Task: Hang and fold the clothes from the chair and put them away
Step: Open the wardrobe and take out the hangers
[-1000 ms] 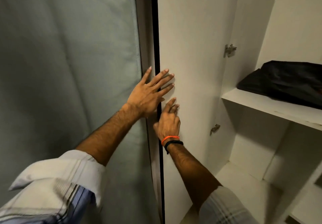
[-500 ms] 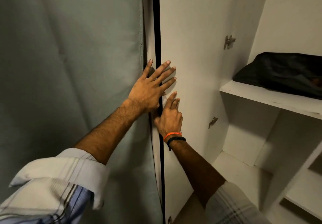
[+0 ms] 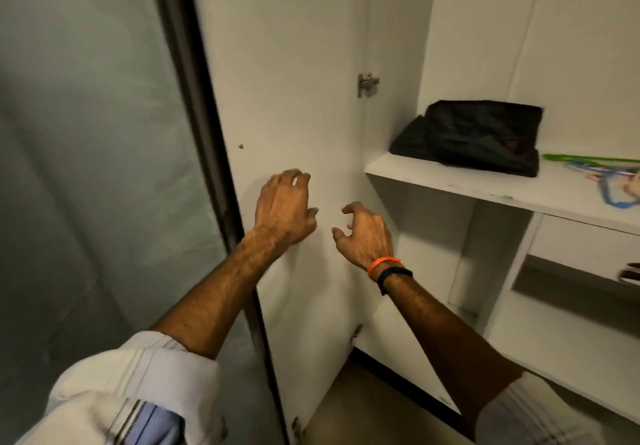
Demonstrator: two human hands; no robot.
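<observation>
— One folded dark garment [image 3: 467,138] lies on the upper wardrobe shelf [image 3: 485,188], with coloured hangers [image 3: 602,174] just beside it. No chair or other clothes in my view.

— And your hands?

— Both empty, fingers loosely curled. My left hand [image 3: 284,209] and right hand [image 3: 367,233] hover near the open door [image 3: 294,98], touching nothing.

— What next?

— I judge I should leave the door wide, take a hanger, then turn for the chair.
</observation>
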